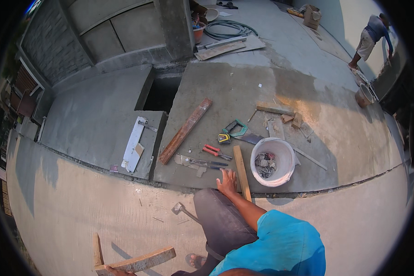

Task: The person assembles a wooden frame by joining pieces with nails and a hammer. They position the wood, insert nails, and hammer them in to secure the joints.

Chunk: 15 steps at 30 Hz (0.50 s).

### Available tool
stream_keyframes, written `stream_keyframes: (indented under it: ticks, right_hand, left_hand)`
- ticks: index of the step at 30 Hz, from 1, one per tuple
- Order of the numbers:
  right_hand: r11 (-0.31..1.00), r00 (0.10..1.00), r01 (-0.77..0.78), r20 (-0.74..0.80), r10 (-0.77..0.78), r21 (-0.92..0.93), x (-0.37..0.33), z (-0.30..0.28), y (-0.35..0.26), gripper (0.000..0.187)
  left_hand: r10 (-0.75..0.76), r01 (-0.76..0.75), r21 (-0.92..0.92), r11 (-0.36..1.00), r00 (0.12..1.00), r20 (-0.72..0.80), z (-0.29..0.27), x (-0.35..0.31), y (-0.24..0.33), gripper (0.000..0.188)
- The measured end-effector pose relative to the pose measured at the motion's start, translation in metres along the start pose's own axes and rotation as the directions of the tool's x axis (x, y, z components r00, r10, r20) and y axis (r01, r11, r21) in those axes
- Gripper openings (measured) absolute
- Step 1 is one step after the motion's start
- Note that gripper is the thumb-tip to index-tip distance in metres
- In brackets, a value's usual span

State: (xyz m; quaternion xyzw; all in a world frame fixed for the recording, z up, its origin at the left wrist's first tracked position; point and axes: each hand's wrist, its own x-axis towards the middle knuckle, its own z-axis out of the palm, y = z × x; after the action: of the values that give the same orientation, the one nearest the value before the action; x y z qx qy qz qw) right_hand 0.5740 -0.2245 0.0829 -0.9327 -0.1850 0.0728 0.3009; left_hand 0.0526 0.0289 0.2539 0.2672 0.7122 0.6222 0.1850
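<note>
My left hand [118, 271] grips a wooden piece [145, 261] at the lower left edge, partly cut off by the frame; a short upright batten [97, 249] meets it at a corner. My right hand [227, 182] reaches forward over the slab edge, fingers spread, with nothing in it. Beside it lie dark-handled pincers [207, 163] and a wooden batten [242, 172]. Beyond are red-handled pliers [217, 151], a yellow-and-black tape measure [223, 138] and a green-handled handsaw [238, 129]. A hammer [179, 209] lies by my knee, its handle partly hidden.
A white bucket [286, 158] with scraps inside stands to the right. A reddish plank [186, 131] lies across the slab, near an open pit [163, 94]. Left of it is a white board [133, 147]. Wood offcuts [275, 108] lie farther off. Another person [374, 39] bends at the far right.
</note>
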Motion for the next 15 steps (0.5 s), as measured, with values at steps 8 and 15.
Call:
stream_keyframes:
  ticks: [8, 15]
  right_hand:
    - [0.987, 0.886, 0.054, 0.449, -0.118, 0.152, 0.125, 0.115, -0.095, 0.066]
    - [0.895, 0.903, -0.376, 0.312, 0.295, 0.242, 0.164, 0.204, -0.205, 0.113]
  left_hand:
    - [0.306, -0.305, 0.096, 0.948, 0.952, -0.002, 0.046, -0.031, -0.118, 0.088]
    - [0.208, -0.222, 0.102, 0.97, 0.97, 0.128, 0.02, -0.073, -0.12, 0.077]
